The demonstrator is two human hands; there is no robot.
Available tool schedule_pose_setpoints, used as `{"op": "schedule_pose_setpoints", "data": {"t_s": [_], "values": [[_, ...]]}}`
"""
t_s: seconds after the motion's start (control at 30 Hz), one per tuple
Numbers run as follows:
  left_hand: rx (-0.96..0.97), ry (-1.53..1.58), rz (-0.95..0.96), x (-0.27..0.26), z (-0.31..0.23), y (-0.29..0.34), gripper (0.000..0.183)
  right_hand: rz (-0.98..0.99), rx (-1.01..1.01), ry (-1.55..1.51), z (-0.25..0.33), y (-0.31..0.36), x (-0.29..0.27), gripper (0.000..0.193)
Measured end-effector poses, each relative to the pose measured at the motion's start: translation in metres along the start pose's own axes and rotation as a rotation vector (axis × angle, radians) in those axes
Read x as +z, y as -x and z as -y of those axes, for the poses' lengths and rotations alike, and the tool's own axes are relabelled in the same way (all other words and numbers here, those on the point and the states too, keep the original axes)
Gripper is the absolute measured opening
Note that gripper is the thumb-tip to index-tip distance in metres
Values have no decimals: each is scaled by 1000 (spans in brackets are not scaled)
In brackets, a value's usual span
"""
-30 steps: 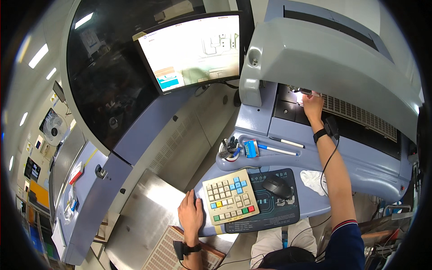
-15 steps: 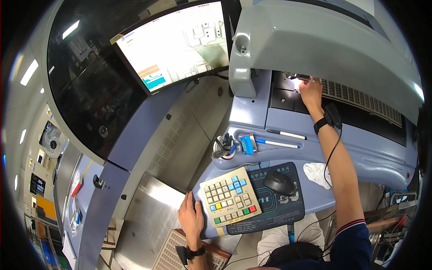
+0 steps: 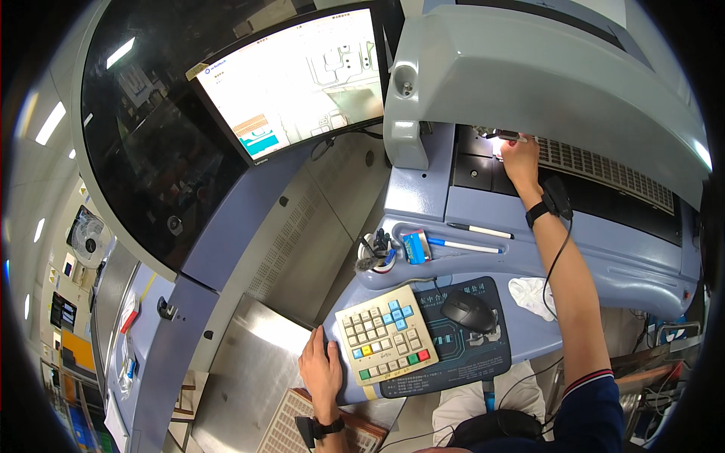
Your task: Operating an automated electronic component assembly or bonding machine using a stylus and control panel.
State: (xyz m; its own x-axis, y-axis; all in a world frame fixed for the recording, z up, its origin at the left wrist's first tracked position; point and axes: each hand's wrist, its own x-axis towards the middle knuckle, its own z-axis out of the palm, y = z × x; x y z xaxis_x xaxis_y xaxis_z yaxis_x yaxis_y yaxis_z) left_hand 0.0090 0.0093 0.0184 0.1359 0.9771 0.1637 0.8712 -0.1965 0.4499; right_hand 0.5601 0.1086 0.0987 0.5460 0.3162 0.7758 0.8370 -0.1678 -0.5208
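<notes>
My right hand [image 3: 521, 160] reaches under the grey machine hood, its fingers closed round a slim dark pen-like tool [image 3: 507, 136]. The tool's tip end is at a brightly lit spot at the left end of a long panel [image 3: 604, 167] with rows of small rectangles, on the machine's black bed [image 3: 483, 175]. Its exact contact point is too small to tell. My left hand [image 3: 321, 371] lies flat with fingers stretched on the console's left edge, beside the beige keyboard [image 3: 387, 334], holding nothing. A monitor [image 3: 294, 83] at upper left displays a magnified outline pattern with a blurred shape over it.
A black mouse [image 3: 468, 309] sits on a dark mouse pad [image 3: 453, 371]. Pens [image 3: 464, 245], a small blue box [image 3: 415, 248] and a pen cup [image 3: 377, 255] occupy the console's tray. White cloth [image 3: 532, 296] lies near my right forearm. Stacked panels [image 3: 287, 419] rest below my left hand.
My right hand has shifted very slightly with the tool, and the blurred shape on the monitor has moved down and spread. My left hand stays in place.
</notes>
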Motion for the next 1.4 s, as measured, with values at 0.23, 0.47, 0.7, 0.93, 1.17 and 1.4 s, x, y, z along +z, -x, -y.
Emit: {"op": "schedule_pose_setpoints", "data": {"t_s": [0.23, 0.47, 0.7, 0.93, 1.17, 1.4], "values": [[-1, 2, -5, 1, 1, 1, 47, 37, -9, 11, 7, 0, -7, 22], [6, 6, -7, -1, -2, 1, 47, -61, -38, 64, 3, 1, 1, 20], [17, 2, -15, 1, 2, 1, 47, 41, -3, 35, 5, 0, -4, 22], [13, 1, -7, 1, -1, -1, 46, 21, -38, 4, -5, -2, -5, 20], [11, -18, -12, 1, 2, 0, 47, 66, 10, -52, 8, -1, -10, 13], [11, -16, -16, 0, 0, 1, 47, 39, -56, -25, 11, -2, -14, 14]]}}
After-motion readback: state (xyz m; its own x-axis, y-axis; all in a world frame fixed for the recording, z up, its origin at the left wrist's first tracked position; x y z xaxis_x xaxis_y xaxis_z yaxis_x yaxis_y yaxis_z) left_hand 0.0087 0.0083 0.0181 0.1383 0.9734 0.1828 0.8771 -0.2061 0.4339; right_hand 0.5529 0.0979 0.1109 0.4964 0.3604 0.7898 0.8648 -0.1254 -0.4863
